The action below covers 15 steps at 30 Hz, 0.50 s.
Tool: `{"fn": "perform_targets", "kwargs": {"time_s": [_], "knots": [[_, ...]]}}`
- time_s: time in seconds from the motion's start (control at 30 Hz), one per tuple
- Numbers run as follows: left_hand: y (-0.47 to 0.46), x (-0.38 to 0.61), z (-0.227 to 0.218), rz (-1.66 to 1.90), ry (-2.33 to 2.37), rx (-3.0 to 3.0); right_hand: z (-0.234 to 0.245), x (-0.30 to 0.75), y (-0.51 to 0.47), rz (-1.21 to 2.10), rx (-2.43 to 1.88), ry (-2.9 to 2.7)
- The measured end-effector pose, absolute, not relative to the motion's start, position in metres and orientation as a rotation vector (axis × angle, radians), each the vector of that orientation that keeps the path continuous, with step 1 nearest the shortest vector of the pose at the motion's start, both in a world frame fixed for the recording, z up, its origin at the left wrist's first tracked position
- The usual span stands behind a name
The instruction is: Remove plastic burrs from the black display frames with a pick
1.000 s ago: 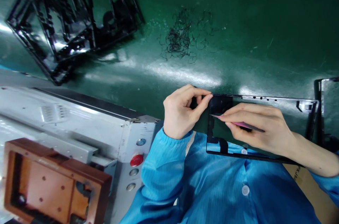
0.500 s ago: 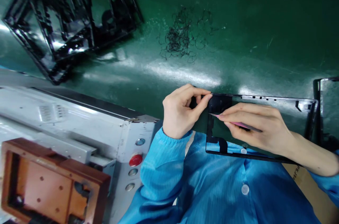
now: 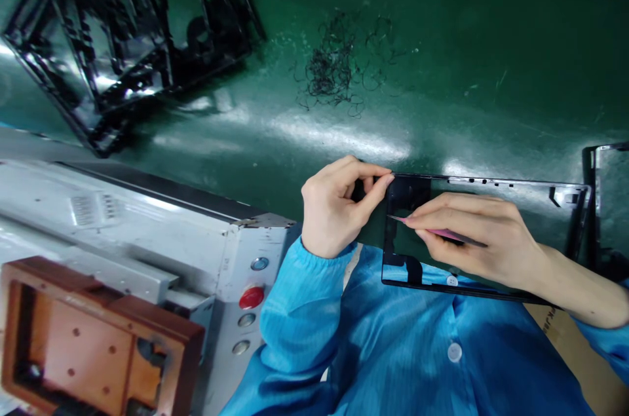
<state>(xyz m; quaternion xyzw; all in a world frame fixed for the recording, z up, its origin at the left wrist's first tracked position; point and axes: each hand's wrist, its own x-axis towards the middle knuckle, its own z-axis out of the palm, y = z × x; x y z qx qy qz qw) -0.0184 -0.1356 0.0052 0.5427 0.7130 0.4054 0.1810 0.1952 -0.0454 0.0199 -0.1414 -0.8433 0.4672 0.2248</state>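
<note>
A thin black rectangular frame (image 3: 407, 175) is held just in front of my blue jacket. My left hand (image 3: 337, 203) pinches its upper left corner between thumb and fingers. Closed around a slim pink pointed tool (image 3: 449, 233) is my right hand (image 3: 484, 239), which reaches across the frame's opening. The tool's thin tip rests at or very near the inner edge of the frame's left side; contact cannot be made out. Dark material covers the frame's inside corners on the left. My right hand and forearm hide part of its lower side.
Dark curly strands (image 3: 331, 69) lie on the green tabletop (image 3: 491, 42). Several black frames (image 3: 170, 69) are heaped at the upper left; another frame (image 3: 591, 173) is at the right edge. A grey machine with a red button (image 3: 251, 298) and brown fixture (image 3: 88, 331) occupies the lower left.
The tip of the pink tool has slid slightly down along the frame's left side, with a small shift of my right fingers. My left hand and the frame stay in place.
</note>
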Motion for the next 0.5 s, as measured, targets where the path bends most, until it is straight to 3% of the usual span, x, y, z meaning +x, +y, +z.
{"fn": "perform_targets", "kwargs": {"time_s": [0.5], "knots": [[-0.1357,-0.0182,0.0061,1.134,2.019,1.532,0.0204,0.1952,-0.0453,1.287,-0.394,-2.341]]}}
